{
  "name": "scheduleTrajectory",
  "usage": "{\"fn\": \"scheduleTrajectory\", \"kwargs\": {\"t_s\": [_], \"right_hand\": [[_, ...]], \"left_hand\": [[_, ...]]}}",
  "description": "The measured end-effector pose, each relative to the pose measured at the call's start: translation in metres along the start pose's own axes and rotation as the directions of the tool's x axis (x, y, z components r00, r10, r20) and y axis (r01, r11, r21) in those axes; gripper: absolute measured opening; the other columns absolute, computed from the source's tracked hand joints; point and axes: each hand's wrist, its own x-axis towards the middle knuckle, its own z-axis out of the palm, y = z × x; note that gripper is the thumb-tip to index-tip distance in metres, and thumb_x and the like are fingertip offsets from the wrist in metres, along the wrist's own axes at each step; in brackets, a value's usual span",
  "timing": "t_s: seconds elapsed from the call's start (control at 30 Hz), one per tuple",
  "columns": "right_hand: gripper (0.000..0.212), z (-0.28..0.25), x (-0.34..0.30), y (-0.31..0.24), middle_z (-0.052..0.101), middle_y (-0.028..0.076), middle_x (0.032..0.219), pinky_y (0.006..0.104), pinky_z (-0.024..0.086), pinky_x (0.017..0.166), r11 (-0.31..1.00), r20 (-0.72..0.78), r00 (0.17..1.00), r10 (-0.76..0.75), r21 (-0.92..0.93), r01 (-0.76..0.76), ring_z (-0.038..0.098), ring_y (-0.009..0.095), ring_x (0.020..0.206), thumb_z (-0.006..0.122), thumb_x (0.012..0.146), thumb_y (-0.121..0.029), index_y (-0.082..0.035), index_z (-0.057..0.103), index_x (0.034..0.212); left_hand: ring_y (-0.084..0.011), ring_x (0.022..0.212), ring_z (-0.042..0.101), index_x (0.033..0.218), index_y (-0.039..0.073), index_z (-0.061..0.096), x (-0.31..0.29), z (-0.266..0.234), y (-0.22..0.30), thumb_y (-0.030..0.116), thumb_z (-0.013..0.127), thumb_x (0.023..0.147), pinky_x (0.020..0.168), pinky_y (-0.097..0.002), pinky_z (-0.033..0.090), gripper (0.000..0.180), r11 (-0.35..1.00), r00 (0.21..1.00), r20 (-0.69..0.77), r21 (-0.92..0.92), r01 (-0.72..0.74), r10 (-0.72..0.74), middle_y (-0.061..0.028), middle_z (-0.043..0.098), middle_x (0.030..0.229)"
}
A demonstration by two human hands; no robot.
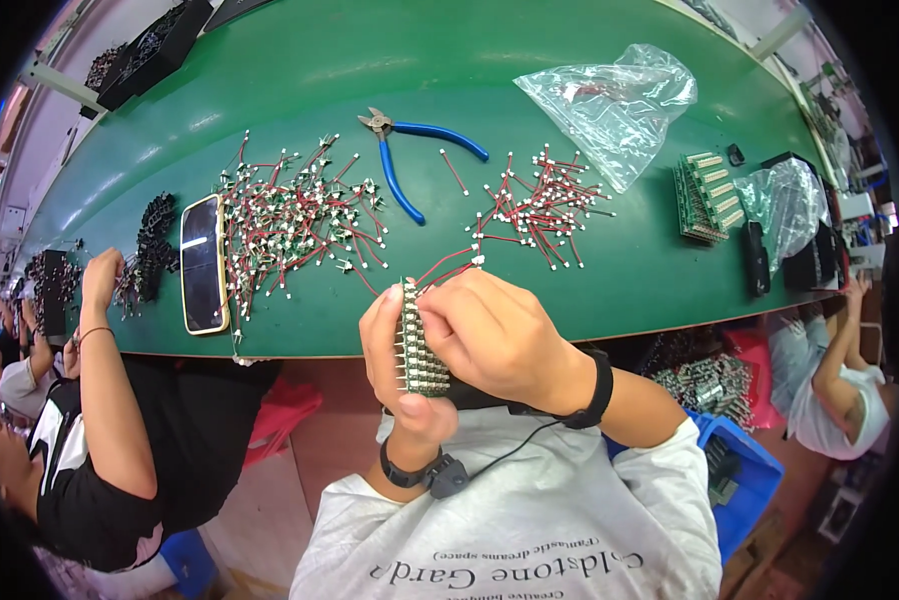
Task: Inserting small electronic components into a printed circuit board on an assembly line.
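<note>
Upright in my left hand (382, 345) is a green circuit board strip (418, 360) lined with rows of small white connectors and metal pins. My fingers wrap its left side and the thumb presses near its lower end. My right hand (500, 330) pinches a thin red cable (444, 266) at the upper right edge of the strip; the cable's held end is hidden by the fingers. From there the cable runs up to a white plug on the table. A pile of red cables with white plugs (545, 205) lies just beyond my hands.
Blue-handled cutting pliers (402, 180) lie on the green table (410, 75). To their left are a larger cable heap (295, 215) and a phone (204, 265). At right are a clear plastic bag (625, 100) and stacked boards (705, 198). A co-worker's hand (103, 275) is at left.
</note>
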Motion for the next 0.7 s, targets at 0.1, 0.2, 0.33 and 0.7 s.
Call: {"fn": "scheduleTrajectory", "kwargs": {"t_s": [0.1,0.2,0.33,0.7], "right_hand": [[0.011,-0.002,0.000,-0.004,0.060,0.008,0.071,0.0298,0.050,0.051,0.925,0.067,0.956,0.285,0.243,-0.292,0.061,0.018,0.056,0.069,0.077,0.004,0.002,0.062,0.086],[0.008,0.004,-0.003,-0.005,0.061,0.008,0.070,0.0272,0.049,0.048,0.948,-0.039,0.970,0.241,0.225,-0.227,0.060,0.014,0.052,0.068,0.079,0.002,0.002,0.062,0.084],[0.008,0.008,-0.004,-0.005,0.062,0.008,0.071,0.0263,0.049,0.047,0.936,-0.039,0.964,0.264,0.251,-0.246,0.060,0.015,0.053,0.069,0.078,0.003,0.002,0.063,0.084],[0.021,-0.002,0.000,-0.003,0.061,0.012,0.076,0.0333,0.050,0.053,0.999,0.083,0.997,0.005,-0.039,-0.002,0.061,0.025,0.062,0.069,0.071,0.008,0.004,0.061,0.091]], "left_hand": [[-0.0268,0.115,0.054,0.141,-0.007,0.037,0.000,0.001,0.002,0.071,0.032,0.089,0.099,-0.0411,0.043,0.093,0.999,0.999,-0.005,0.016,-0.033,0.033,-0.0190,0.052,0.127],[-0.0286,0.118,0.053,0.141,-0.006,0.036,0.000,0.001,0.002,0.072,0.031,0.089,0.101,-0.0423,0.042,0.094,0.998,0.998,0.017,0.031,-0.059,0.059,-0.0212,0.051,0.130],[-0.0303,0.119,0.052,0.139,-0.008,0.038,-0.005,0.003,0.001,0.072,0.030,0.090,0.101,-0.0429,0.043,0.094,0.986,0.999,-0.007,-0.165,0.033,-0.034,-0.0232,0.046,0.135],[-0.0346,0.106,0.058,0.131,-0.011,0.048,0.006,-0.001,0.005,0.069,0.024,0.094,0.093,-0.0433,0.047,0.091,0.980,0.991,0.030,0.145,-0.136,0.133,-0.0282,0.053,0.122]]}}
